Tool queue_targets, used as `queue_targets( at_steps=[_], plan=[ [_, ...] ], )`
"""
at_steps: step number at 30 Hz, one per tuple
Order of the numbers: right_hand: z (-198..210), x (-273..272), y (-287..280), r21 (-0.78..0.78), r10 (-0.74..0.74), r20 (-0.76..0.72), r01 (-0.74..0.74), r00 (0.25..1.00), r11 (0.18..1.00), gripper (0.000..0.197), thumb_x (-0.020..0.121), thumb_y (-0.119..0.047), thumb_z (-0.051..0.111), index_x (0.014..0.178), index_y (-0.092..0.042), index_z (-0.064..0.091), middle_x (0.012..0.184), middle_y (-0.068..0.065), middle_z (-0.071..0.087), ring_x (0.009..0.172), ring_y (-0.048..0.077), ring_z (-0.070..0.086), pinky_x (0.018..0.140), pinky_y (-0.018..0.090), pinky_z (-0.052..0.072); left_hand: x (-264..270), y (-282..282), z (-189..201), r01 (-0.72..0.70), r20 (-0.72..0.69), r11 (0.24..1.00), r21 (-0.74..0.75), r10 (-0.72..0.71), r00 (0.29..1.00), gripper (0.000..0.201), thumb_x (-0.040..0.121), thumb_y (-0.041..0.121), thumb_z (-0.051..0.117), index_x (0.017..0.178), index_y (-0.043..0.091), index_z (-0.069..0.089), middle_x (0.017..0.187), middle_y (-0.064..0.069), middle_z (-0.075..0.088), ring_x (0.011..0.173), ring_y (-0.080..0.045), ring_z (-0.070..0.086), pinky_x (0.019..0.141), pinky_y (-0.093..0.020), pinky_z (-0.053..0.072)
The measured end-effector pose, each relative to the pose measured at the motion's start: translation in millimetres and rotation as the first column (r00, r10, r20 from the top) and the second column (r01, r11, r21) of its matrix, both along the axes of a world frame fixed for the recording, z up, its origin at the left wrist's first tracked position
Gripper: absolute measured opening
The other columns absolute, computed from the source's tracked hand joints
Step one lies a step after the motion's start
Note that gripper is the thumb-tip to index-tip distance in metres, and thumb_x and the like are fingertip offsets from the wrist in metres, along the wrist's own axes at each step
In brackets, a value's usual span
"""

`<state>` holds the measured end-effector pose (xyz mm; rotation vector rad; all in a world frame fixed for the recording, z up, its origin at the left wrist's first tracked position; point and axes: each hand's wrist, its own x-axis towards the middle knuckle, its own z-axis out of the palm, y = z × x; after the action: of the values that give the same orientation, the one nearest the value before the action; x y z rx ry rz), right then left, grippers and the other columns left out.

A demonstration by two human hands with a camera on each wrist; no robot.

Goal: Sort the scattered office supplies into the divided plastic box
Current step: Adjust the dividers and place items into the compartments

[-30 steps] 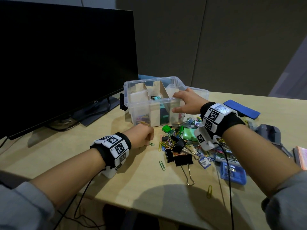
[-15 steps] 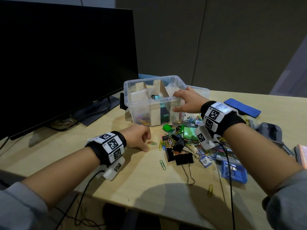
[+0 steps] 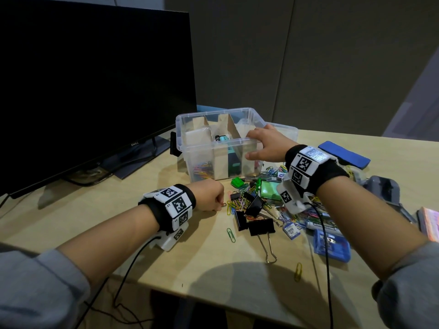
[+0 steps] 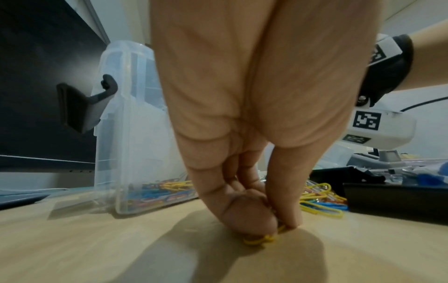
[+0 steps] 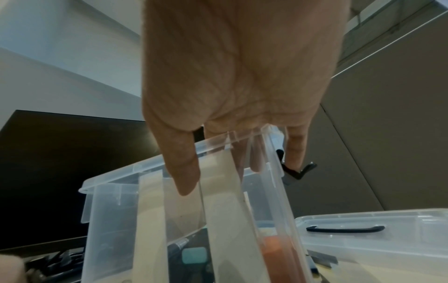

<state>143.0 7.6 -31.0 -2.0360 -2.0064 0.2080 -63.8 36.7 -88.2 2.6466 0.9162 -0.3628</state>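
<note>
The clear divided box (image 3: 204, 151) stands mid-table with cardboard dividers; coloured paper clips (image 3: 202, 168) lie in its left compartment. My right hand (image 3: 255, 144) grips the box's front right rim (image 5: 218, 142), the thumb outside on the front wall and the fingers over the rim inside. My left hand (image 3: 219, 202) is down on the table left of the scattered pile. In the left wrist view its thumb and fingertips (image 4: 289, 218) pinch a yellow paper clip (image 4: 257, 240) against the wood. The pile holds black binder clips (image 3: 255, 205), loose coloured clips and a green item (image 3: 269, 189).
A large dark monitor (image 3: 95, 91) stands at the left. The box lid (image 5: 375, 239) lies behind the box at the right. A blue case (image 3: 344, 154), a grey device (image 3: 384, 188) and a blue packet (image 3: 331, 245) lie to the right. Single clips (image 3: 231, 235) lie near the front edge.
My left hand has shifted slightly right toward the pile, and its fingertips have come down onto a paper clip on the table. My right hand has stayed on the box rim.
</note>
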Motion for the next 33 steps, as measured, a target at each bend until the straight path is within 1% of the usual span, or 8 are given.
queue_targets(
  at_steps=[6, 11, 14, 18, 23, 27, 31, 33],
  plan=[
    [0.2, -0.3, 0.2, 0.0, -0.003, -0.001, 0.003, 1.0, 1.0, 0.035, 0.087, -0.035, 0.065, 0.117, -0.02, 0.057, 0.116, 0.002, 0.055, 0.117, 0.02, 0.033, 0.097, 0.041, 0.035, -5.6, -1.3, 1.9, -0.009, 0.044, 1.0, -0.013, 0.01, 0.999, 0.013, 0.094, 0.014, 0.059, 0.105, 0.007, 0.061, 0.108, -0.008, 0.063, 0.093, -0.021, 0.055, 0.08, -0.026, 0.043],
    [1.0, -0.5, -0.3, -0.003, -0.003, 0.004, 0.003, 1.0, 1.0, 0.032, 0.086, -0.034, 0.065, 0.115, -0.021, 0.057, 0.115, 0.002, 0.055, 0.116, 0.019, 0.034, 0.095, 0.04, 0.035, -14.7, 4.4, 40.2, -0.024, 0.285, 1.0, 0.005, 0.021, 0.958, 0.006, 0.093, 0.014, 0.06, 0.092, 0.018, 0.055, 0.094, 0.003, 0.059, 0.085, -0.011, 0.055, 0.071, -0.017, 0.043],
    [1.2, -0.9, 0.2, -0.005, 0.0, 0.005, 0.0, 1.0, 1.0, 0.033, 0.087, -0.034, 0.064, 0.115, -0.021, 0.057, 0.115, 0.001, 0.054, 0.117, 0.019, 0.034, 0.095, 0.039, 0.035, -21.2, 15.9, 78.7, -0.113, 0.507, 0.994, -0.013, 0.104, 0.856, 0.016, 0.09, 0.014, 0.066, 0.084, 0.024, 0.055, 0.091, 0.006, 0.061, 0.081, -0.009, 0.06, 0.067, -0.019, 0.049],
    [-0.1, -0.8, 0.7, -0.009, -0.003, 0.018, 0.004, 1.0, 1.0, 0.037, 0.087, -0.036, 0.064, 0.119, -0.02, 0.056, 0.117, 0.002, 0.054, 0.117, 0.02, 0.034, 0.095, 0.039, 0.034, -21.8, 35.6, 102.0, -0.338, 0.69, 0.939, 0.06, 0.206, 0.694, 0.008, 0.087, 0.008, 0.067, 0.09, 0.014, 0.063, 0.085, 0.003, 0.061, 0.077, -0.008, 0.061, 0.065, -0.019, 0.053],
    [0.7, -1.3, 0.1, -0.01, -0.008, 0.003, 0.008, 1.0, 1.0, 0.035, 0.087, -0.034, 0.064, 0.118, -0.021, 0.056, 0.117, 0.001, 0.054, 0.119, 0.019, 0.033, 0.096, 0.04, 0.034, -13.2, 55.2, 93.2, -0.479, 0.627, 0.872, 0.1, 0.319, 0.711, 0.011, 0.085, 0.009, 0.071, 0.092, 0.015, 0.065, 0.093, -0.002, 0.064, 0.079, -0.013, 0.064, 0.069, -0.023, 0.054],
    [0.1, -0.7, 0.5, -0.009, -0.006, 0.006, 0.006, 1.0, 1.0, 0.035, 0.087, -0.035, 0.064, 0.118, -0.021, 0.056, 0.116, 0.001, 0.053, 0.118, 0.02, 0.034, 0.096, 0.04, 0.035, -10.2, 53.3, 89.9, -0.48, 0.617, 0.857, 0.189, 0.276, 0.737, 0.021, 0.083, 0.012, 0.074, 0.101, 0.015, 0.064, 0.1, 0.0, 0.061, 0.089, -0.012, 0.058, 0.08, -0.028, 0.053],
    [-0.5, -0.4, 0.7, -0.006, -0.007, 0.004, 0.007, 1.0, 1.0, 0.035, 0.087, -0.035, 0.065, 0.118, -0.022, 0.056, 0.117, 0.001, 0.053, 0.118, 0.02, 0.034, 0.096, 0.04, 0.035, -14.7, 22.4, 86.2, -0.372, 0.648, 0.878, 0.3, 0.098, 0.755, 0.009, 0.088, 0.02, 0.068, 0.091, 0.016, 0.061, 0.089, 0.003, 0.057, 0.079, -0.012, 0.055, 0.069, -0.022, 0.046],
    [-0.7, -0.8, 0.6, -0.001, -0.006, 0.006, 0.006, 1.0, 1.0, 0.035, 0.086, -0.035, 0.065, 0.118, -0.021, 0.056, 0.116, 0.001, 0.053, 0.118, 0.02, 0.034, 0.096, 0.04, 0.036, -18.1, 2.7, 68.7, -0.26, 0.517, 0.928, 0.268, 0.09, 0.852, 0.014, 0.089, 0.027, 0.066, 0.086, 0.015, 0.06, 0.082, 0.002, 0.058, 0.073, -0.013, 0.056, 0.059, -0.019, 0.04]
  ],
)
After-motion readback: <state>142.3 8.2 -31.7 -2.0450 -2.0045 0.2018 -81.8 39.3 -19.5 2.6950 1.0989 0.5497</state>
